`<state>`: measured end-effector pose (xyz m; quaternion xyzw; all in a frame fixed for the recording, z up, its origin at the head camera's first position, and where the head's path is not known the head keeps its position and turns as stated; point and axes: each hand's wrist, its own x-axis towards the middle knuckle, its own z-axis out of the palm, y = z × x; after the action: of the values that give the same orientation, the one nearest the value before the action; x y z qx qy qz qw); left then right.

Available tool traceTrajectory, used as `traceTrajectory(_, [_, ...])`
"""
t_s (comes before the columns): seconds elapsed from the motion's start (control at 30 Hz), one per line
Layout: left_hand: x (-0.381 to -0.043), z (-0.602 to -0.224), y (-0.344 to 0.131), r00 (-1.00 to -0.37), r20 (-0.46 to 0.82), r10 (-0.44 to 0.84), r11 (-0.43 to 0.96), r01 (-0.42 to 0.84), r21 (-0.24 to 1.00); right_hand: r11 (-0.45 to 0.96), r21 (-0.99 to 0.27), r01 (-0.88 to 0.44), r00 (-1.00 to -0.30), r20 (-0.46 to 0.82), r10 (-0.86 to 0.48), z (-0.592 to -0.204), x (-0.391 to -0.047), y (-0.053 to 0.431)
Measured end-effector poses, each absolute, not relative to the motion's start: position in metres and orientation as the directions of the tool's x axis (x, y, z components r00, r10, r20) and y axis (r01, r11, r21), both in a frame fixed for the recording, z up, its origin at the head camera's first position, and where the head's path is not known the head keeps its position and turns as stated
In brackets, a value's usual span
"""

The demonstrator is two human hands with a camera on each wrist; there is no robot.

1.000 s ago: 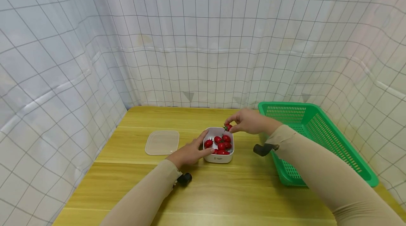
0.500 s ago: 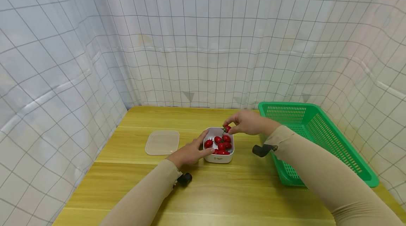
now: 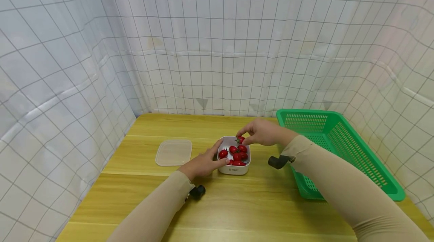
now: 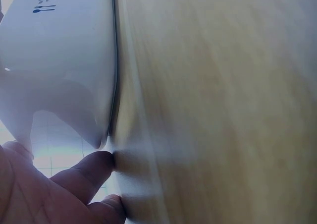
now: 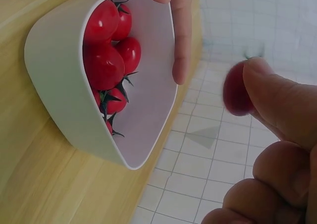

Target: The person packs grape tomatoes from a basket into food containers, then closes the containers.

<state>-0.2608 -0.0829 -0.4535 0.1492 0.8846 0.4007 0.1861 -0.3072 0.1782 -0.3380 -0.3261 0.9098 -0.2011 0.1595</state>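
Observation:
A small white food container (image 3: 234, 170) holds several red cherry tomatoes (image 3: 237, 156) with green stems. My left hand (image 3: 205, 161) grips its left side, thumb over the near rim and fingers along the outer wall. In the left wrist view, two fingertips (image 4: 101, 164) reach the tabletop beside the container's base. Between thumb and fingers my right hand (image 3: 261, 132) pinches one cherry tomato (image 5: 237, 90) by the container's far right rim. In the right wrist view that tomato hangs apart from those inside, its green stem past the thumb.
A pale flat lid (image 3: 174, 152) lies on the wooden table (image 3: 237, 208) left of the container. To the right stands a green perforated basket (image 3: 352, 151), partly behind the right forearm. A grid-patterned white curtain (image 3: 217, 65) encloses the table's back and sides.
My right hand has moved slightly left and toward me with the pinched tomato, bringing it over the container's far right part. The left hand and the container have stayed in place.

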Motion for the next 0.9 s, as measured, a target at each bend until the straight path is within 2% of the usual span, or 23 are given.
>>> traceTrajectory(0.2, [-0.261, -0.455, -0.083, -0.886, -0.212, 0.412, 0.641, 0.116, 0.759, 0.710, -0.487, -0.509, -0.738, -0.178, -0.651, -0.341, -0.307, 0.177])
traceTrajectory(0.37, [-0.259, -0.454, -0.082, -0.887, -0.214, 0.410, 0.646, 0.116, 0.755, 0.724, -0.495, -0.480, -0.772, -0.153, -0.616, -0.341, -0.309, 0.193])
traceTrajectory(0.67, [-0.260, -0.453, -0.083, -0.894, -0.191, 0.405, 0.665, 0.145, 0.733, 0.781, -0.546, -0.302, -0.903, -0.100, -0.418, -0.332, -0.316, 0.275])
traceTrajectory(0.9, [-0.259, -0.453, -0.082, -0.898, -0.189, 0.397, 0.671, 0.144, 0.727, 0.819, -0.526, -0.228, -0.943, -0.091, -0.321, -0.350, -0.324, 0.342])
